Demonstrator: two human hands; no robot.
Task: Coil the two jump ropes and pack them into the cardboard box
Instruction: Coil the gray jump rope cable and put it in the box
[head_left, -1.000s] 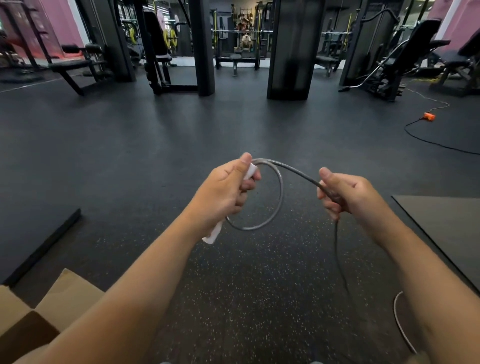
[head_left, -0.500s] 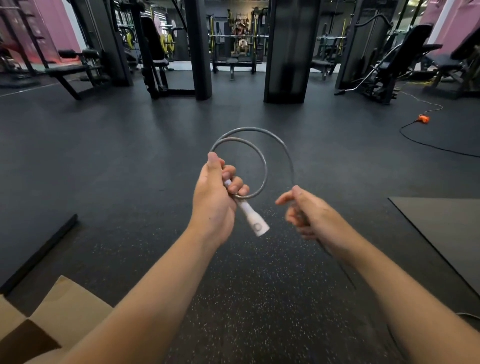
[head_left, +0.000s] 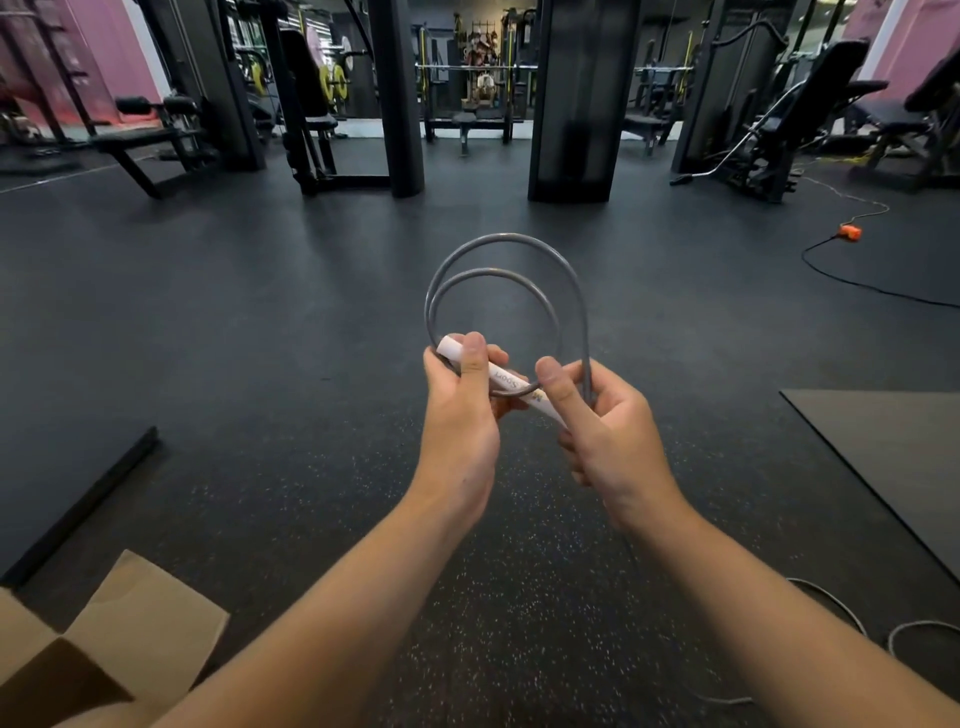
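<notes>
Nearest the camera, at the lower left corner, an open brown cardboard box (head_left: 119, 644) is sitting on the dark speckled rubber floor (head_left: 260, 364) with its flaps spread. At the lower right, a loose stretch of thin grey rope (head_left: 831, 608) is lying in curves on the floor; whether it belongs to the held rope or to the second one cannot be told. Further out, at mid-frame, both bare forearms are reaching forward. The left hand (head_left: 460, 410) is gripping a white cylindrical jump-rope handle (head_left: 498, 376) bearing printed lettering, thumb lying along its top and fingers curled under it. The right hand (head_left: 605, 431) is meeting the handle's lower end, thumb pressing the grey cord (head_left: 506, 237) against the handle and fingers curled around the strand coming down on the right. Above the hands the cord is standing in two upright loops, a smaller one inside a larger one. To the right, a dark flat mat (head_left: 893, 452) is lying on the floor. Beyond it, a black cable with an orange plug (head_left: 850, 232) is trailing. Farthest away, black weight machines and benches are standing before pink walls.
</notes>
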